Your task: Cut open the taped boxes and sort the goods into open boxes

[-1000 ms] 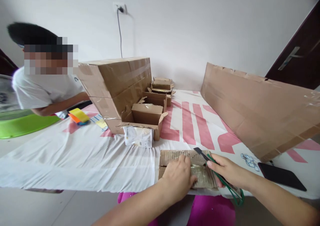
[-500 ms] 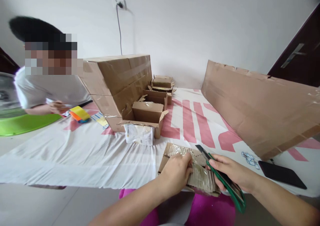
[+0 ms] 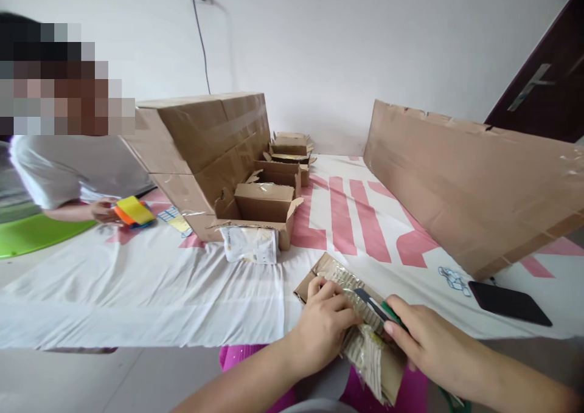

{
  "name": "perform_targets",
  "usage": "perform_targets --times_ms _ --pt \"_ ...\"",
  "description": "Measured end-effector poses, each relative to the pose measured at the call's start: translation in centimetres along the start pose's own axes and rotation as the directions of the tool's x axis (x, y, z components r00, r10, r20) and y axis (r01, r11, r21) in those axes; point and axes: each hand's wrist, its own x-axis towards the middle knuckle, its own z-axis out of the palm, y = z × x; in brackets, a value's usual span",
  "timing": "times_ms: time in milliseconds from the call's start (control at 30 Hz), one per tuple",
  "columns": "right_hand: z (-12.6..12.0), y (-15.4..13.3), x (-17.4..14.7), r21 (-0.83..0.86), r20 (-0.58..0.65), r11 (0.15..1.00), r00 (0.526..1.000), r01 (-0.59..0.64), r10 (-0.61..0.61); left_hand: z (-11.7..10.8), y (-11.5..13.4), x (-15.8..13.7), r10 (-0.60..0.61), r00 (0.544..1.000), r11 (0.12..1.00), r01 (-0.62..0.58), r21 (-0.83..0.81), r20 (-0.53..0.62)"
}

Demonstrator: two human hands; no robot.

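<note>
Small cardboard box (image 3: 391, 370) is held at the near edge of the table, set at a slant, far end over the cloth (image 3: 137, 303), near end sticking out past the edge. Ribbed cardboard and shiny clear tape are seen on its upper face.

Left hand (image 3: 325, 325): fingers are bent and closed on the box, over the taped face. Whether a bit of tape is pinched too cannot be told.

Right hand (image 3: 417, 337): fingers are wrapped closed around a box cutter (image 3: 371, 306), green and dark handle. Blade is pointed toward the left hand's fingers, just beside them, over the ribbed face. Whether the cardboard is touched by the blade cannot be told.

Phone (image 3: 510, 303), dark side up, is laid right of the right hand, apart from it. Large cardboard panel (image 3: 460, 182) is stood beyond the phone.

Open box (image 3: 264, 211) is placed ahead and to the left, flaps out, with a white pouch (image 3: 250, 245) against its front. More open boxes are lined up behind it, alongside the box stack (image 3: 205, 139).

Far left: yellow-and-orange item (image 3: 135, 210) is touched by a co-worker's hand (image 3: 103, 211).
</note>
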Motion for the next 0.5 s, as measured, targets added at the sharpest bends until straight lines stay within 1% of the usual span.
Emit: perform_targets --times_ms 67,133,267,367,500 --pt "0.5 -0.4 -0.6 -0.124 -0.054 0.992 0.998 0.011 -0.018 0.1 0.0 -0.1 0.044 0.999 0.999 -0.043 0.024 -0.025" --pt "0.9 -0.4 -1.0 -0.210 -0.053 0.978 0.998 0.013 -0.025 0.3 0.0 -0.1 0.114 0.991 0.993 -0.111 0.042 -0.073" --pt "0.9 -0.3 -1.1 -0.281 -0.019 0.959 0.999 0.023 -0.030 0.6 -0.2 -0.2 0.253 0.942 0.968 -0.245 0.063 -0.221" --pt "0.6 -0.5 -1.0 -0.296 -0.016 0.954 0.999 0.036 -0.042 0.9 -0.4 -0.3 0.282 0.913 0.959 -0.271 0.076 -0.295" --pt "0.8 -0.7 -1.0 -0.318 -0.014 0.948 1.000 0.022 -0.028 1.2 -0.7 -0.3 0.280 0.893 0.960 -0.259 0.106 -0.353"
